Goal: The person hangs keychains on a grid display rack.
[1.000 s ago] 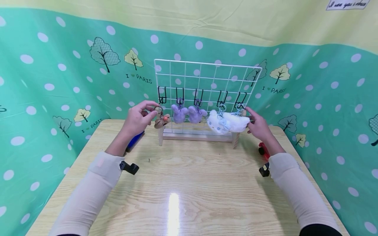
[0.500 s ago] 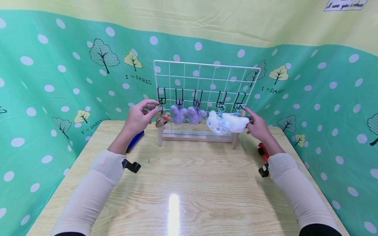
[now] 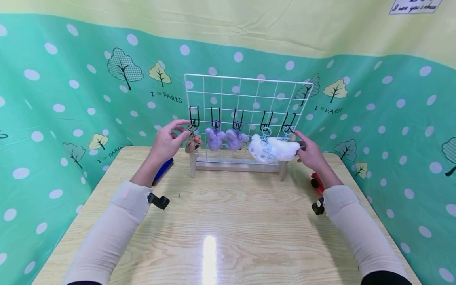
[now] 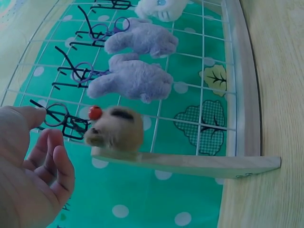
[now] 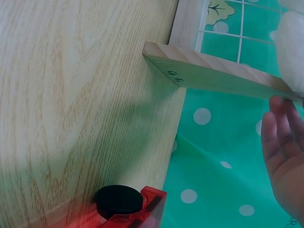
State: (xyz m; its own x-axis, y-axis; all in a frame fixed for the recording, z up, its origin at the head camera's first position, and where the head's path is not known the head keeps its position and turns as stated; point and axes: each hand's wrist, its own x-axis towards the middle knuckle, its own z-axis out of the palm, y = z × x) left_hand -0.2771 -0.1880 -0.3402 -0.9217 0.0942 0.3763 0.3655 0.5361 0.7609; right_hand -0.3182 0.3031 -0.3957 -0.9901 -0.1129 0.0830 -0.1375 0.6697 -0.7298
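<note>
My left hand pinches the metal ring of a brown bear keychain at the leftmost hook. In the left wrist view a hook prong passes through the ring, and a fingertip lies right at the ring's edge. The bear, with its red ball, dangles below. My right hand is at the wooden upright on the right of the white wire rack, beside a white plush keychain. Its visible fingers are fairly straight; the rest hide behind the upright and plush.
Two purple plush keychains hang from the middle hooks, with white plush ones to their right. A blue object lies behind my left wrist. Beside my right wrist is a red object with a black wheel. A patterned cloth hangs behind.
My left hand has risen slightly with the ring at the leftmost hook, and the bear has swung a little to the left. The right hand has stayed at the upright.
</note>
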